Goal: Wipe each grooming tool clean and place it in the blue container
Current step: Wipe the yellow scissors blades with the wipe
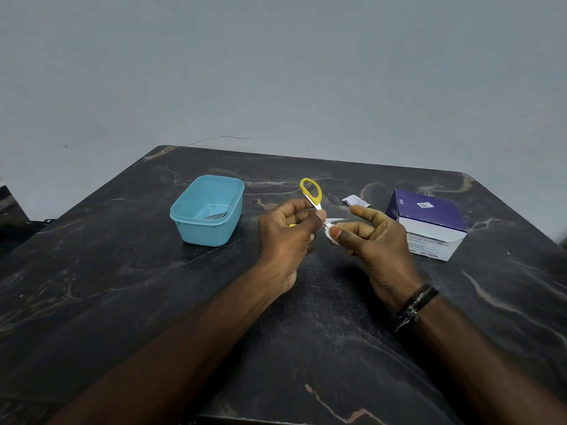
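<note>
- Left hand (pixel 283 240) is up over the dark marbled table (pixel 122 286), fingers and thumb curled round the small scissors (pixel 314 199) near the pivot — a firm pinch, hardly any gap between thumb and fingers.
- One yellow handle loop sticks up above that grip, tilted away from the person; a sliver of yellow shows below the hand, presumably the other loop, though it is mostly hidden.
- The blades point out to the right of the grip, straight towards the right hand (pixel 368 240).
- Right hand has a small white wipe (pixel 330 237) pinched under the thumb, wrapped at the blades just beside the left thumb — index finger stretched forward, the other fingers curled in. How much of the blade the wipe covers I cannot tell.
- A dark bracelet (pixel 417 302) sits on the right wrist.
- Left of the gripping hands, resting on the table, is the blue container (pixel 211 231), lid off, with a metal tool (pixel 214 215) lying flat on its floor; what kind is too small to make out.
- Beyond the right hand's index fingertip lies a torn white sachet (pixel 355 200), flat on the table.
- Right of the right hand stands a purple and white box (pixel 429 222) of alcohol swabs, close to the knuckles but apart from them.
</note>
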A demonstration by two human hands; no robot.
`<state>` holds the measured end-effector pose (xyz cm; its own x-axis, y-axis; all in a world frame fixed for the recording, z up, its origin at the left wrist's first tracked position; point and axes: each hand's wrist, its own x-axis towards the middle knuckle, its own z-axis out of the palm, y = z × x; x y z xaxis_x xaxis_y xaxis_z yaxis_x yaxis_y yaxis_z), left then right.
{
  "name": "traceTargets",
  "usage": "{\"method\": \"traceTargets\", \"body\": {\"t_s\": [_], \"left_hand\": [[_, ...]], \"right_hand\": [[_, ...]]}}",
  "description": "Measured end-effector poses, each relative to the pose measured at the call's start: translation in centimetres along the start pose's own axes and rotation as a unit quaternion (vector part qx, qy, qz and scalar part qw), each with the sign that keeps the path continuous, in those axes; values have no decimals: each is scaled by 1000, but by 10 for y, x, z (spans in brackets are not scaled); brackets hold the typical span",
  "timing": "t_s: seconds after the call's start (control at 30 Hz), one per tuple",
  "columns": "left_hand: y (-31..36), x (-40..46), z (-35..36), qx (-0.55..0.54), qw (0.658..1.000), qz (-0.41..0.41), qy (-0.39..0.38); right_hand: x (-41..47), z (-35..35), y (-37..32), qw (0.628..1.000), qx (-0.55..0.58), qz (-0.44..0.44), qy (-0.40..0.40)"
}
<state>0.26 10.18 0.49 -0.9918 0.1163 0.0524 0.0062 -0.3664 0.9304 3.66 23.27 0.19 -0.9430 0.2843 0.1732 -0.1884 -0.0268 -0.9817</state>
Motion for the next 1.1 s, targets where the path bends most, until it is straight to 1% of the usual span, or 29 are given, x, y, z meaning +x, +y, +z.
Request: {"method": "traceTargets", "body": {"t_s": [0.17, 0.33, 0.6, 0.8, 0.9, 0.97, 1.1], "left_hand": [[2, -2, 4, 0, 1000, -5, -5], [4, 4, -3, -9, 1000, 3, 7], [1, 1, 1, 7, 1000, -15, -5], [11, 9, -8, -5, 1000, -13, 18], [12, 15, -13, -18, 999, -37, 16], [12, 16, -14, -13, 998, -54, 0], [13, 11, -11, 10, 994, -94, -49]], "right_hand": [[1, 1, 0, 1000, -3, -10, -1], [1, 0, -1, 1000, -8, -8, -1], [-1, 1, -1, 1000, -20, -21, 6], [0, -7, -7, 999, -35, 7, -6], [3, -16, -13, 999, -25, 9, 34], [5, -20, -18, 998, 1, 2, 66], [3, -17, -21, 996, 32, -4, 85]]}}
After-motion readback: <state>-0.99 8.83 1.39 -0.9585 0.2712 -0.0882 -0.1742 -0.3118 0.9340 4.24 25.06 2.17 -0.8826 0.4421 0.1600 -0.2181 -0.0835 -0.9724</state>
